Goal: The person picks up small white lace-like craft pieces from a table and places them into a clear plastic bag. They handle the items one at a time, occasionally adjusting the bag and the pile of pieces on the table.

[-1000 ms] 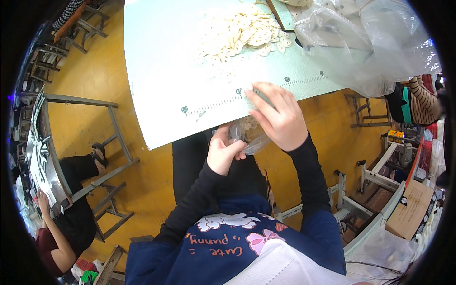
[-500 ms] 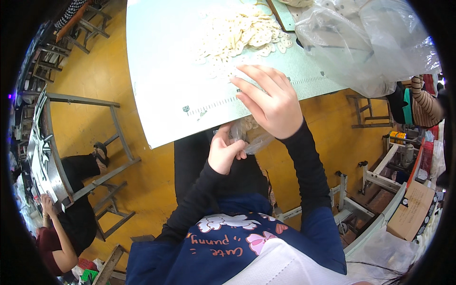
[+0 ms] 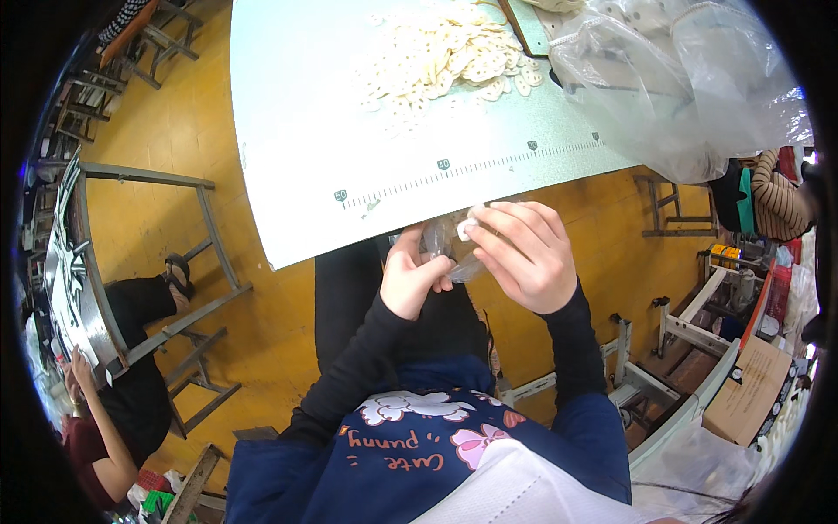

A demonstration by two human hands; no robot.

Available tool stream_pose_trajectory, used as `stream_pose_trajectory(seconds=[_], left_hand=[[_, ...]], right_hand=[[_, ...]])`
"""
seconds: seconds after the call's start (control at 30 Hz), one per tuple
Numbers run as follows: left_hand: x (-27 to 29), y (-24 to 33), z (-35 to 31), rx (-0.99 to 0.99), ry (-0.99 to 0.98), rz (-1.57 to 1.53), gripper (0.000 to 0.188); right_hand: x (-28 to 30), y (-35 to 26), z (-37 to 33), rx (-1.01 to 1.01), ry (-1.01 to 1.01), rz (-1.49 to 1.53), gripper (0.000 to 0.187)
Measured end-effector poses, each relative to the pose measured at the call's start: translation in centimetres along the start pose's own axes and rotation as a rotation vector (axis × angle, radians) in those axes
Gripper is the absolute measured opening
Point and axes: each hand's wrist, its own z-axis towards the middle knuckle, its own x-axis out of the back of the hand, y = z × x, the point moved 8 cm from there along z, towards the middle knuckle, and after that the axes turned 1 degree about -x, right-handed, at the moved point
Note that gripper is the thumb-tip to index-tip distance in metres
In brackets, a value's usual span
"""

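Gripping small clear bag [image 3: 468, 267] w/ L hand [image 3: 410, 278], squeezed btw thumb & curled fingers, just off the table's near edge and over the lap; prob held low & close to keep it steady within reach of R hand [image 3: 532, 258]. Pinching small white pc [image 3: 467, 228] w/ R fingertips, right at the bag; likely a tip-only hold to suit sth so small. Can't tell exactly how many pcs in that pinch, nor how full the bag is.

Out onto the table [image 3: 297, 131]: pale flat pcs w/ holes [image 3: 454, 57], heaped loose beyond the ruler marks [image 3: 397, 188], prob set there for easy picking w/o crowding the edge. Farther R, big clear plastic bags [image 3: 646, 96], slumped beside a dark-edged green board [image 3: 530, 33], maybe parked aside. Way over L, at another bench, a co-worker's hand [image 3: 83, 375], well apart.
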Motion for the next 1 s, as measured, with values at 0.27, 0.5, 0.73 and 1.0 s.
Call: stream_pose_trajectory(seconds=[0.27,0.5,0.73,1.0], left_hand=[[0.2,-0.1,-0.1,-0.003,0.03,0.032,0.069],[0.1,0.2,-0.1,0.009,0.017,0.032,0.069],[0.2,0.1,0.0,-0.026,0.012,0.002,0.068],[0.3,-0.1,-0.1,0.023,0.017,0.046,0.069]], right_hand=[[-0.7,3.7,4.4,-0.126,0.161,-0.01,0.029],[-2.9,4.2,4.8,-0.155,0.089,-0.021,0.033],[-0.8,-0.5,0.0,-0.129,-0.091,0.036,0.038],[2.3,1.0,2.3,-0.107,0.13,0.03,0.03]])
